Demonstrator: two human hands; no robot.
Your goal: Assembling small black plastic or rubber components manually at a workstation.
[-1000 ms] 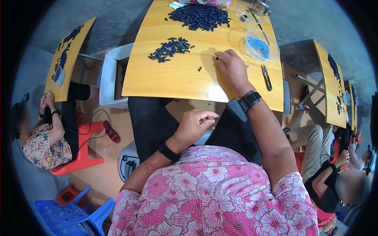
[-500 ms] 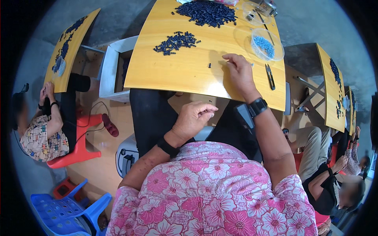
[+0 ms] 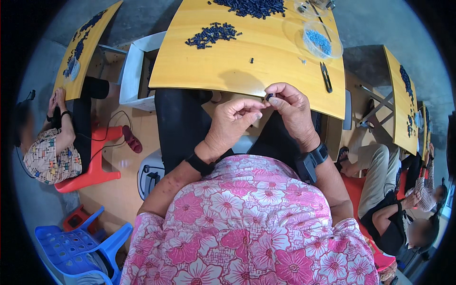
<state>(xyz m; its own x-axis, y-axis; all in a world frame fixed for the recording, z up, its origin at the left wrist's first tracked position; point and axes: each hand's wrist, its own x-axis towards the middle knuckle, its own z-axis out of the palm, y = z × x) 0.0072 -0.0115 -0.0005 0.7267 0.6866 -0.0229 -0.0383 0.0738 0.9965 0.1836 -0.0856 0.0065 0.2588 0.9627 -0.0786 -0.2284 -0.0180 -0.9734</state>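
My right hand pinches a small black cylindrical piece between thumb and fingers, just off the table's front edge. Close against it, my left hand has its thumb and forefinger pressed together, their tips meeting at the piece; whatever is between them is too small to make out. A single black piece lies alone on the yellow table. Farther off are a small pile of black pieces and a larger pile behind it.
Black thread snips lie at the table's right, by a clear bowl of small blue parts and a tiny pale bit. A white box stands left of the table. Other people sit at tables on both sides; a blue chair is lower left.
My right hand has drawn back from the tabletop toward my left hand, and a black piece now shows in its fingers. My left hand has risen to meet it. The view has tilted slightly.
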